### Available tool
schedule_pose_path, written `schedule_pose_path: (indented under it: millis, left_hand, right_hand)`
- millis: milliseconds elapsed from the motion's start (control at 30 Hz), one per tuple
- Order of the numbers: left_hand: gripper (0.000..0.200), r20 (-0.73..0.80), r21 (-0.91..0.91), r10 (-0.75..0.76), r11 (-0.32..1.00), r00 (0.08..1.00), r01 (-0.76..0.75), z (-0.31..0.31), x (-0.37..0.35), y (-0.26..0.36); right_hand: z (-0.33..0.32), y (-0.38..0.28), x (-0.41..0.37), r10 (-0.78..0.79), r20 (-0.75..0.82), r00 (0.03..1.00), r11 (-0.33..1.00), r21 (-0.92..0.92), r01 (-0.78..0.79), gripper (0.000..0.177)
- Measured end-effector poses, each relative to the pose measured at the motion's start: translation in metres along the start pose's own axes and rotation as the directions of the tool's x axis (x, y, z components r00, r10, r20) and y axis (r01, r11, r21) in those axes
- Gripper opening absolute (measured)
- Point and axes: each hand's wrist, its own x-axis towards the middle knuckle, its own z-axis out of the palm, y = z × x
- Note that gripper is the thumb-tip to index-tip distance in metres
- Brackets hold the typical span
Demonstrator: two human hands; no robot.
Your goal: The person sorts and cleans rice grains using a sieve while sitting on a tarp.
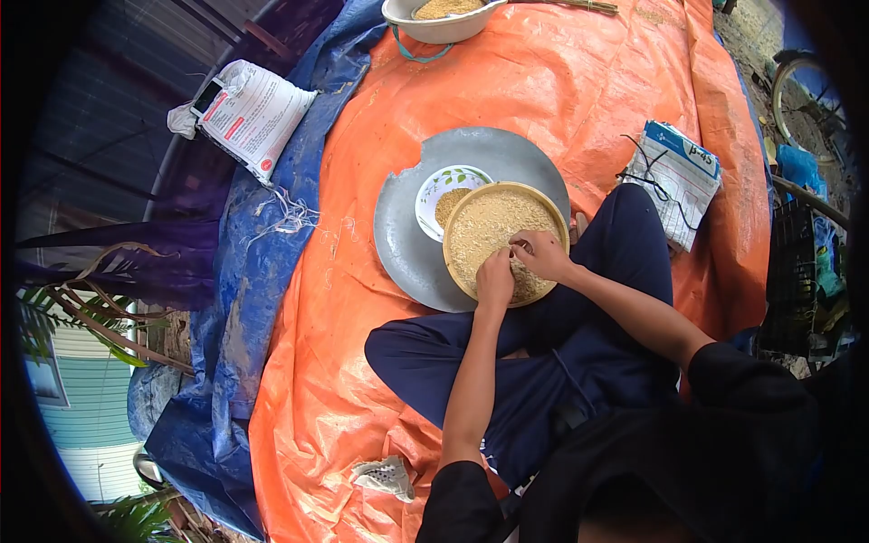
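A round shallow basket (450,264) with a tan rim rests near my lap, spread with pale grain (493,217) and lighter bits that look like husks. My left hand (494,277) is over the basket's near part, its fingers drawn together. Close beside it, my right hand (541,255) is closed too, thumb and fingers pinched, its tips almost meeting the left hand's. Whatever is between the fingers is too small to make out. Partly under the basket, a white bowl (431,188) with green leaf patterns holds brownish grain. Both are on a large grey round tray (407,244) with a broken edge.
An orange tarp (317,398) covers the ground, with a blue tarp (237,299) along the left. A basin (434,32) of grain stands at the far end. White printed sacks (258,116) (674,181) lie left and right. A crumpled cloth (385,477) lies near my left knee.
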Motion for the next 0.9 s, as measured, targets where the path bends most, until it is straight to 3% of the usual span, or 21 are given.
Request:
schedule_pose_path:
  millis: [267, 367, 500, 567, 667, 833, 900]
  left_hand:
    - [0.018, -0.038, 0.015, -0.035, 0.999, 0.999, 0.035, -0.004, 0.001, -0.002]
    - [0.019, -0.047, 0.017, -0.086, 0.996, 0.995, 0.087, -0.010, 0.002, 0.002]
    - [0.019, -0.111, -0.013, -0.181, 0.984, 0.977, 0.180, -0.009, 0.002, -0.001]
    - [0.019, -0.139, -0.041, -0.188, 0.982, 0.972, 0.184, -0.009, 0.003, -0.005]
    - [0.021, -0.164, -0.074, -0.179, 0.983, 0.970, 0.168, -0.011, 0.004, -0.003]
    - [0.021, -0.221, -0.125, -0.159, 0.983, 0.962, 0.134, -0.015, 0.004, 0.012]
    - [0.021, -0.249, -0.166, -0.088, 0.985, 0.964, 0.047, -0.012, 0.002, 0.018]
  right_hand:
    - [0.001, 0.001, 0.000, 0.005, -0.002, 1.000, 1.000, -0.022, -0.005, 0.022]
    - [0.004, 0.005, 0.000, 0.032, -0.014, 0.999, 0.999, 0.030, -0.031, 0.024]
    - [0.011, 0.021, 0.003, 0.154, 0.046, 0.987, 0.955, 0.250, -0.161, 0.029]
    - [0.011, 0.028, 0.006, 0.202, 0.130, 0.971, 0.883, 0.405, -0.238, 0.031]
    - [0.005, 0.017, 0.008, 0.375, 0.330, 0.867, 0.700, 0.513, -0.497, 0.030]
    - [-0.003, 0.010, 0.008, 0.426, 0.519, 0.741, 0.435, 0.600, -0.671, 0.033]
    - [-0.003, 0.011, 0.009, 0.417, 0.555, 0.719, 0.327, 0.647, -0.689, 0.032]
